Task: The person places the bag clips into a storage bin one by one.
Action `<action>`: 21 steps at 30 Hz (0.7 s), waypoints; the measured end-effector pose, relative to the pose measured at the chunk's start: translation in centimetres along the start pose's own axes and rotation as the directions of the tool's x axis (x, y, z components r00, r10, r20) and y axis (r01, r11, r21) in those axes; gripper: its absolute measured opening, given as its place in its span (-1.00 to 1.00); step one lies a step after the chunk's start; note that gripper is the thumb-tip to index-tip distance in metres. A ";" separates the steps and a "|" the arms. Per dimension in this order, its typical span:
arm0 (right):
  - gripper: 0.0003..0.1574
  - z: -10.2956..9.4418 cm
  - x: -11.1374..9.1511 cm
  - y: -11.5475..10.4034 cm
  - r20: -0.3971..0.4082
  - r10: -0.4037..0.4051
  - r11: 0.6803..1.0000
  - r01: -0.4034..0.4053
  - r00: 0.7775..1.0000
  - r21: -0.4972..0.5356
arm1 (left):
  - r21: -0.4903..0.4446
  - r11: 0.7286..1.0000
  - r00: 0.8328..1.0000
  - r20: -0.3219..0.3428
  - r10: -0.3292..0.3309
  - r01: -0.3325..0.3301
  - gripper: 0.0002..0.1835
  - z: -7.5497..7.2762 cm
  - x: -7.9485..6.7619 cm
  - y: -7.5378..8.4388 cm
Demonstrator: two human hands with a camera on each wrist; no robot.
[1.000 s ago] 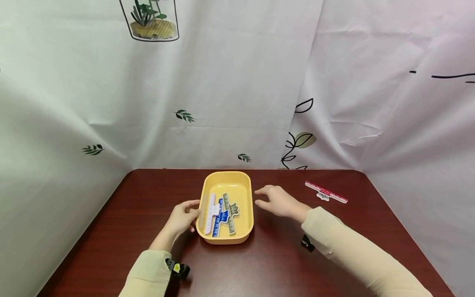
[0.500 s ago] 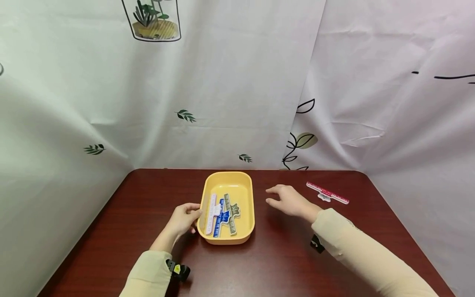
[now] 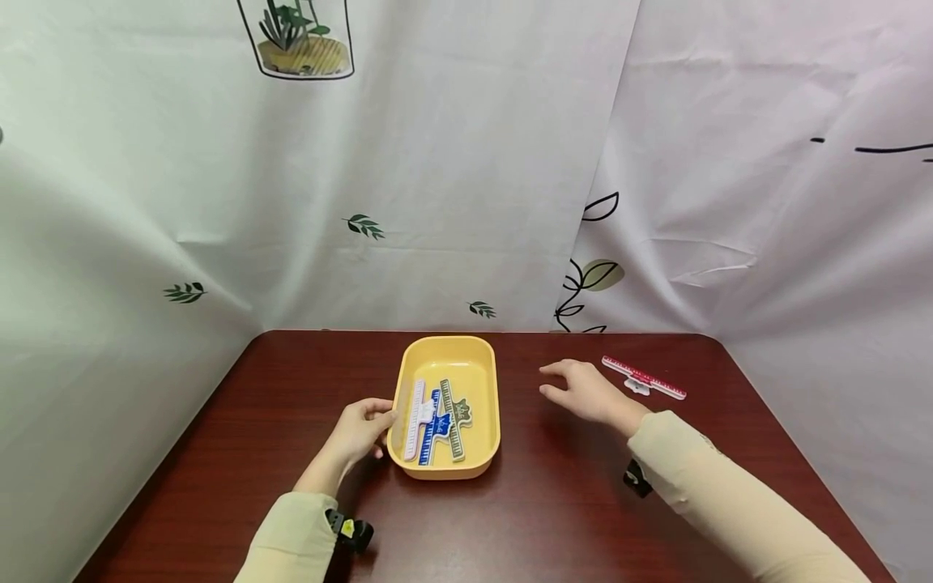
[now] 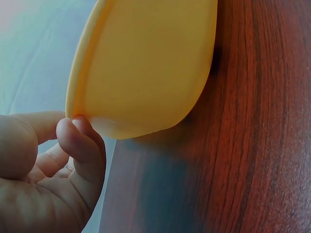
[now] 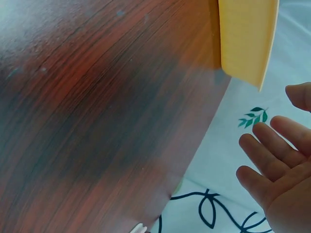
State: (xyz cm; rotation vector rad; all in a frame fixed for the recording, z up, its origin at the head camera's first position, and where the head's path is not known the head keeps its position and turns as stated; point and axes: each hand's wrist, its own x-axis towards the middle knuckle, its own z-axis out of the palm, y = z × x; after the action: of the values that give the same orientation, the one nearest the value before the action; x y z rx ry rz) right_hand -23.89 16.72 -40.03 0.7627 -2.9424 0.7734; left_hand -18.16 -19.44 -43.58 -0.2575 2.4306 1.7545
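Note:
My left hand [image 3: 355, 435] pinches the left rim of a yellow tray [image 3: 481, 348] between thumb and fingers; the left wrist view shows the thumb and a finger [image 4: 77, 141] at the rim. Inside the tray lie a pale pink ruler clip [image 3: 414, 421], a blue one [image 3: 435, 427] and a grey-green one [image 3: 455, 417], side by side and partly overlapping. My right hand [image 3: 586, 390] hovers over the table between the tray and a red-and-white ruler clip [image 3: 643, 377], fingers loosely extended, holding nothing. In the right wrist view its fingers are spread apart.
The dark red wooden table [image 3: 219, 453] ends at a white curtain [image 3: 466, 162] printed with leaves, which runs behind it and along both sides. The red clip lies near the table's back right corner. Each wrist wears a black camera.
My right hand has moved right, away from the tray and towards the red clip. The left hand stays on the tray's rim, and the clips have not moved.

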 end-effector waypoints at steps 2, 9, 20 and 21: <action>-0.51 -0.1 -0.1 0.3 -0.008 0.000 1.000 0.000 1.000 -0.004 | 0.000 1.000 1.000 0.000 -0.001 0.001 -0.62 0.0 0.1 -0.1; -0.49 -0.3 -0.7 1.4 -0.019 0.011 1.000 -0.011 1.000 -0.003 | -0.002 1.000 1.000 -0.005 0.003 -0.003 -0.63 0.0 -0.2 0.3; -0.44 -0.5 -1.3 3.3 -0.048 0.044 0.999 -0.045 0.998 -0.028 | -0.007 1.000 1.000 -0.009 0.005 -0.005 -0.64 0.1 -0.2 0.0; -0.43 -0.5 -1.4 3.5 -0.051 0.048 0.998 -0.049 0.998 -0.030 | -0.005 1.000 1.000 -0.010 0.005 -0.005 -0.65 0.0 -0.2 0.0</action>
State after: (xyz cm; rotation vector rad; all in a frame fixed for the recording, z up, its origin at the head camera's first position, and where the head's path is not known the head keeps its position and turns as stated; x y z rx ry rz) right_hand -24.31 20.22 -41.37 0.6624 -2.9311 0.7362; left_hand -17.93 -19.38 -43.51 -0.2610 2.4362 1.7657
